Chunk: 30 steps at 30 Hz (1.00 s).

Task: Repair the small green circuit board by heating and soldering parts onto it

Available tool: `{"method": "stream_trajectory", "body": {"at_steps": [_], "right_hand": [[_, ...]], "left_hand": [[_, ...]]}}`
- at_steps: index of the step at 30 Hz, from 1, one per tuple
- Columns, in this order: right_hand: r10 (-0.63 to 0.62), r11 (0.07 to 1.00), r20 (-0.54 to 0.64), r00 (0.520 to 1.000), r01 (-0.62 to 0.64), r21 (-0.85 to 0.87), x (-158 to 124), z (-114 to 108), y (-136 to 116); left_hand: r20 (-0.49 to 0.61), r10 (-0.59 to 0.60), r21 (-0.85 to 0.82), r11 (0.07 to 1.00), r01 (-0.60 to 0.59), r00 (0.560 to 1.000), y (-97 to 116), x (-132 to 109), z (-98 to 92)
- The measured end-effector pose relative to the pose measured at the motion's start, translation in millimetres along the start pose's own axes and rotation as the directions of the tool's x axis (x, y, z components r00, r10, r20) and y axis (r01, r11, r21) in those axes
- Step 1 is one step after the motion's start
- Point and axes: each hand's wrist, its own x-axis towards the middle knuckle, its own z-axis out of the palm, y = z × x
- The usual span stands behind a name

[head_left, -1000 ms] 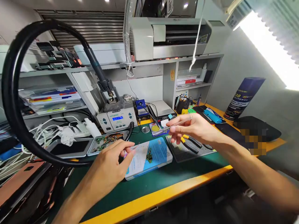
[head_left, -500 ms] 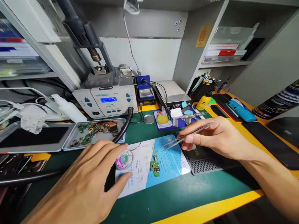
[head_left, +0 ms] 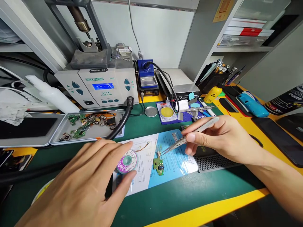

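My left hand (head_left: 87, 176) curves around a small round spool of desoldering braid (head_left: 121, 164) with a purple label, its thumb and forefinger at the spool's edges. My right hand (head_left: 213, 138) is closed on metal tweezers (head_left: 181, 141). The tweezer tips sit close together at the upper end of a small green circuit board (head_left: 158, 166); whether they touch it I cannot tell. This board lies on a blue and white card (head_left: 176, 167). A thin copper-coloured strip (head_left: 143, 147) lies on the card above the spool.
A hot-air station (head_left: 94, 91) stands at the back left, its black hose (head_left: 126, 116) running toward my left hand. Behind my left hand is a tray (head_left: 121, 126) of circuit boards. A soldering station (head_left: 146, 78), a tin of yellow paste (head_left: 167, 112) and a yellow bottle (head_left: 212, 94) stand further back.
The tweezers have moved down and left to the board's upper end, and their tips have come closer together. My left hand stays around the spool. The view has tilted down.
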Motion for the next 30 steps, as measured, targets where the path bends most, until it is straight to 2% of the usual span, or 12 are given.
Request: {"method": "stream_trajectory", "body": {"at_steps": [3, 9, 16, 30], "right_hand": [[0.072, 0.991, -0.015, 0.997, -0.07, 0.111, 1.0, 2.3, 2.0], [0.145, 0.971, -0.044, 0.988, -0.133, 0.2, 1.9, 8.6, 2.3], [0.175, 0.967, -0.061, 0.983, -0.16, 0.198, 1.8, 8.3, 3.7], [0.181, 0.963, -0.038, 0.983, -0.169, 0.212, 2.3, 10.8, 8.0]], "left_hand": [[0.014, 0.045, 0.087, 0.995, -0.046, 0.999, -0.2, 1.2, -0.2], [0.007, 0.077, 0.114, 0.991, -0.077, 0.997, 2.0, 3.1, -0.5], [0.002, 0.107, 0.126, 0.986, -0.106, 0.994, 2.9, 4.4, -1.2], [0.013, 0.094, 0.105, 0.99, -0.095, 0.995, 2.7, 6.2, -1.2]]}}
